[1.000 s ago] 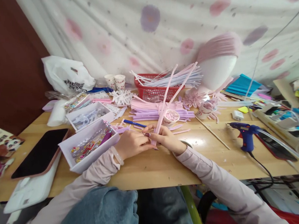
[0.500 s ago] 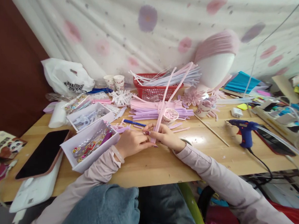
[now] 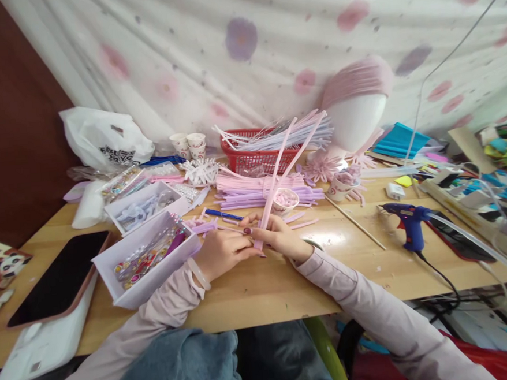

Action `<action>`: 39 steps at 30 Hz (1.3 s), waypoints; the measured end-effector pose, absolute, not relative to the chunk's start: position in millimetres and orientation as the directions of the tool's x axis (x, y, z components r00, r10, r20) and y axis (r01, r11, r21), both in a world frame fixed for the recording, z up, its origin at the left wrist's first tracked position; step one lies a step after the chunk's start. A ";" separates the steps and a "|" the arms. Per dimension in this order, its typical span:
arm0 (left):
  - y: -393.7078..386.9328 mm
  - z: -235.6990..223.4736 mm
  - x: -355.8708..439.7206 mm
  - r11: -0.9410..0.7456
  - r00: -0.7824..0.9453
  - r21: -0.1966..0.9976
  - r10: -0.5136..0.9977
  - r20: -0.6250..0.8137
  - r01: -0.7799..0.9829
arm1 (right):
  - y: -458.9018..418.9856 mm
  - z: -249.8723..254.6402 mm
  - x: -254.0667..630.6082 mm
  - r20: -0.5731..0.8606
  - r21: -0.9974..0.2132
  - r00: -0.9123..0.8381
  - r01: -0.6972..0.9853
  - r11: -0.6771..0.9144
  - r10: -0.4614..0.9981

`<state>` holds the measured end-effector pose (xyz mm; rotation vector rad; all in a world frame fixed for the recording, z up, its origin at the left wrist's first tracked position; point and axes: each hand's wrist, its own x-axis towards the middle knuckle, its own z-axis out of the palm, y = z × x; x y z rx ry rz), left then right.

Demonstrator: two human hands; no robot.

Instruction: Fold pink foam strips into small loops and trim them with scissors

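Tabletop (image 3: 248,300), wooden, crowded toward far and left edges. Mannequin head (image 3: 357,119) just beyond midpoint of far edge, toward far right corner. Red basket (image 3: 243,163) near middle of far edge, packed with long pale stems. Front white box (image 3: 155,281) left of centre, near left sleeve (image 3: 170,300). Main risk there: snagging or shoving by a low forearm, with spilling of small packets.

Phone (image 3: 60,279) by near left corner, on white device (image 3: 39,350) apparently past near edge. Possible slide to floor, from a bump or a pulled cable.

Left hand (image 3: 221,253) and right hand (image 3: 285,240) together above near-middle tabletop, both narrow, fingers closed around lower ends of pink fuzzy strips (image 3: 269,197); exact finger contact partly hidden. Strips tilted toward far edge, upper ends spread apart. Could slip out of line or splay through a loose pinch; could kink through too hard a squeeze or twist.

Glue gun (image 3: 412,228) toward right edge, nozzle pointing left. Heat not visible; possible burn or drag from a sleeve catching nozzle or cord. Paper cup (image 3: 287,212) just behind strips, filled with pink pieces. Easy to tip, through a sideways sweep of knuckles.
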<state>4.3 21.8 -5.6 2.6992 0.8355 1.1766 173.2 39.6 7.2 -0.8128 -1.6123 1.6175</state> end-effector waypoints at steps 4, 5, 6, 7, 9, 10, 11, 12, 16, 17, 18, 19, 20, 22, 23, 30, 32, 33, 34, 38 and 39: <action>20.3 -4.7 7.5 -0.835 0.520 0.342 0.539 0.662 0.431 | 39.5 8.1 174.3 0.040 -0.998 -0.520 -0.058 0.011 0.853; 20.0 -4.4 7.6 -0.831 0.511 0.354 0.546 0.664 0.428 | 39.4 9.1 174.3 0.041 -0.998 -0.510 -0.060 0.012 0.859; 19.8 -4.4 7.6 -0.828 0.505 0.370 0.553 0.663 0.422 | 39.2 10.0 174.1 0.041 -0.998 -0.506 -0.061 0.012 0.862; 19.6 -4.6 7.5 -0.825 0.503 0.385 0.560 0.658 0.415 | 39.1 10.8 174.0 0.039 -0.998 -0.504 -0.060 0.010 0.863; 19.4 -5.7 7.2 -0.818 0.507 0.406 0.572 0.644 0.407 | 38.9 11.3 173.6 0.027 -0.998 -0.503 -0.058 -0.002 0.864; 19.3 -6.5 7.1 -0.814 0.509 0.412 0.578 0.638 0.409 | 38.9 11.0 173.5 0.018 -0.998 -0.503 -0.057 -0.012 0.864; 19.2 -7.3 7.2 -0.813 0.509 0.412 0.580 0.636 0.412 | 38.9 10.4 173.4 0.009 -0.998 -0.505 -0.055 -0.021 0.863; 19.2 -7.9 7.3 -0.813 0.508 0.409 0.580 0.637 0.414 | 38.9 9.6 173.5 0.003 -0.998 -0.507 -0.054 -0.028 0.862; 19.0 -8.6 8.1 -0.819 0.511 0.407 0.571 0.642 0.404 | 38.9 6.3 174.0 0.007 -0.997 -0.525 -0.073 -0.037 0.851; 19.0 -8.5 8.2 -0.819 0.513 0.410 0.572 0.640 0.402 | 38.9 5.7 174.1 0.011 -0.996 -0.530 -0.078 -0.036 0.848; 19.1 -8.4 8.3 -0.818 0.517 0.412 0.574 0.635 0.402 | 38.9 5.3 174.1 0.014 -0.996 -0.536 -0.082 -0.035 0.844; 19.2 -8.3 8.2 -0.816 0.519 0.414 0.577 0.631 0.404 | 38.9 5.0 174.1 0.017 -0.996 -0.542 -0.083 -0.033 0.840; 19.3 -8.4 8.2 -0.814 0.521 0.413 0.579 0.628 0.407 | 38.9 4.9 174.1 0.020 -0.996 -0.545 -0.085 -0.032 0.838; 19.5 -8.7 8.0 -0.812 0.520 0.409 0.582 0.626 0.417 | 38.8 5.0 173.9 0.023 -0.996 -0.544 -0.089 -0.031 0.839; 19.5 -8.7 8.1 -0.811 0.519 0.407 0.583 0.625 0.420 | 38.7 5.2 173.8 0.025 -0.995 -0.539 -0.092 -0.029 0.842; 19.9 -8.8 9.5 -0.818 0.527 0.361 0.568 0.633 0.448 | 39.0 4.9 174.8 0.044 -0.997 -0.524 -0.083 0.000 0.850; 20.1 -9.0 9.4 -0.826 0.534 0.341 0.554 0.638 0.450 | 39.6 3.4 175.1 0.048 -0.998 -0.538 -0.065 0.015 0.842; 20.2 -9.0 9.3 -0.826 0.540 0.336 0.554 0.634 0.453 | 39.9 2.8 175.1 0.051 -0.998 -0.541 -0.060 0.021 0.839; 20.3 -8.8 9.1 -0.824 0.545 0.334 0.556 0.627 0.457 | 40.1 2.5 175.1 0.056 -0.998 -0.540 -0.060 0.027 0.840; 20.8 -8.3 9.2 -0.819 0.537 0.343 0.565 0.626 0.461 | 40.1 4.6 174.6 0.064 -0.997 -0.508 -0.065 0.035 0.859; 21.0 -8.6 9.3 -0.817 0.532 0.347 0.567 0.629 0.461 | 39.9 5.5 174.5 0.061 -0.998 -0.497 -0.062 0.034 0.865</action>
